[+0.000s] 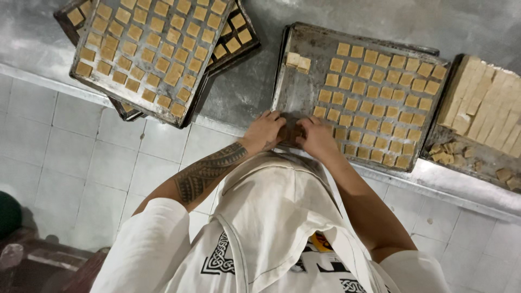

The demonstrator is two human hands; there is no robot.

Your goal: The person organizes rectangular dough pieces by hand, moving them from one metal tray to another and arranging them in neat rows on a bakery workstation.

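A metal baking tray (296,87) lies on the steel counter, filled on its right side with rows of small tan dough squares (380,92). Two loose squares (298,61) sit apart near its far left corner. My left hand (264,130), on a tattooed forearm, and my right hand (317,138) meet at the tray's near left edge, beside the last row. Their fingers are curled down and touch each other. What they hold, if anything, is hidden under the fingers.
Stacked trays (152,49) full of dough squares sit at the left, the top one overhanging the counter edge (228,127). At the right lies a cut dough slab (483,103) with scraps (445,154). White tiles (81,157) lie below the counter.
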